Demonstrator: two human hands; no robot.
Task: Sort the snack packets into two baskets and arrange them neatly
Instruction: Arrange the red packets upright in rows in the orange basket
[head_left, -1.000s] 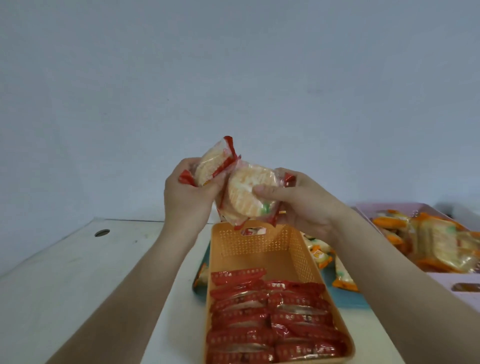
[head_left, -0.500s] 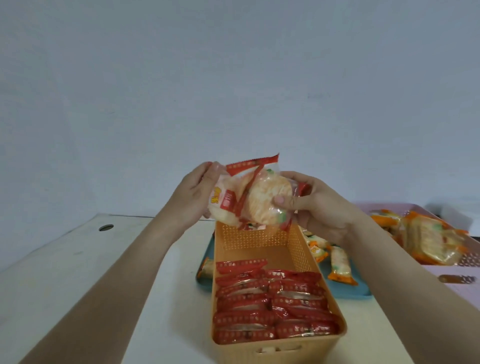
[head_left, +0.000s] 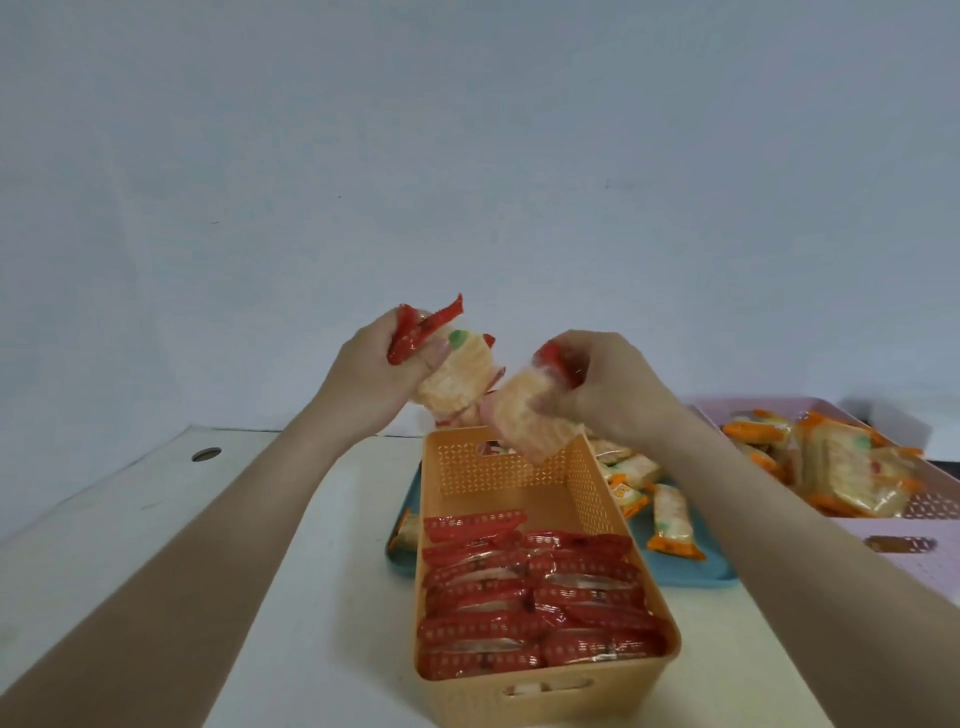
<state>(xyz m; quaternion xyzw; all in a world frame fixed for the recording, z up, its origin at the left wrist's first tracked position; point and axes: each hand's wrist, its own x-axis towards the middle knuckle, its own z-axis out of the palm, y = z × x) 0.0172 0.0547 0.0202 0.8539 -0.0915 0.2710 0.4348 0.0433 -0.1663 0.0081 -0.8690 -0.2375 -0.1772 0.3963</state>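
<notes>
My left hand (head_left: 371, 374) grips red-edged rice cracker packets (head_left: 454, 382) above the far end of the orange basket (head_left: 571, 691). My right hand (head_left: 608, 384) holds another red-edged packet (head_left: 524, 421), tilted down over the basket's far rim. The two hands are a little apart. Red-edged packets (head_left: 530, 587) stand in rows in the near part of the basket; its far part is bare. A pink basket (head_left: 930, 561) at the right holds orange-edged packets (head_left: 841, 467).
A blue tray (head_left: 691, 571) behind the orange basket carries loose orange-edged packets (head_left: 670, 522). One packet (head_left: 408, 530) lies at the tray's left edge. The white table (head_left: 130, 519) has a cable hole (head_left: 206, 454) at the far left. A plain wall is behind.
The packets were pressed together between both hands; now the hands have drawn apart, each keeping packets. The right hand's packet has tilted down toward the basket rim.
</notes>
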